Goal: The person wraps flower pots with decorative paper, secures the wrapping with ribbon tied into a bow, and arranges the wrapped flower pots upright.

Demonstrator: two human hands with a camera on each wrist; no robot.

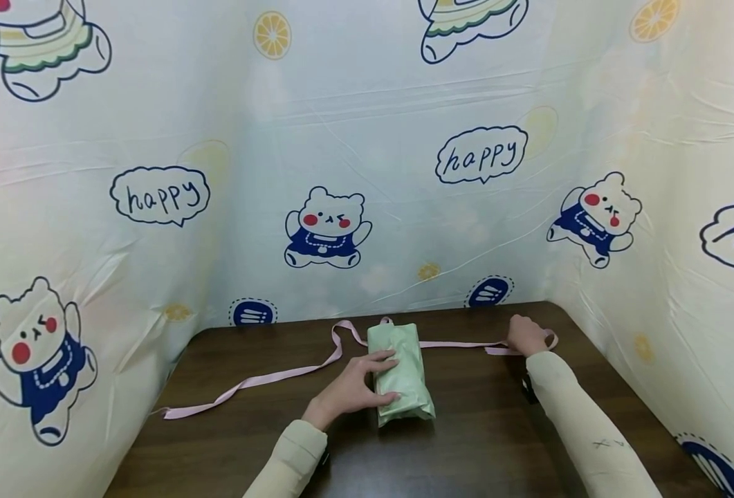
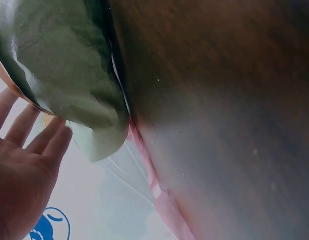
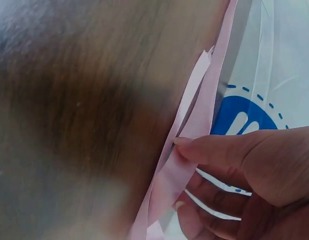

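A soft pale green package (image 1: 404, 373) lies on the table, its long side running away from me. My left hand (image 1: 349, 389) rests on its left side, thumb and fingers spread apart on the wrapping. In the left wrist view, the fingers (image 2: 24, 125) touch the edge of the green wrapping (image 2: 59, 60). A pink ribbon (image 1: 267, 377) runs across the table and passes by the package's far end, partly hidden there. Toward the right, my right hand (image 1: 526, 337) pinches the ribbon (image 3: 177, 175) between thumb and fingers, close to a cut end, with a loop beyond the hand.
The dark brown wooden table (image 1: 454, 456) has rounded far corners. A pale printed curtain (image 1: 398, 138) with bears and the word "happy" hangs close behind it and along both sides. The ribbon's left end (image 1: 176, 413) lies by the table's left edge.
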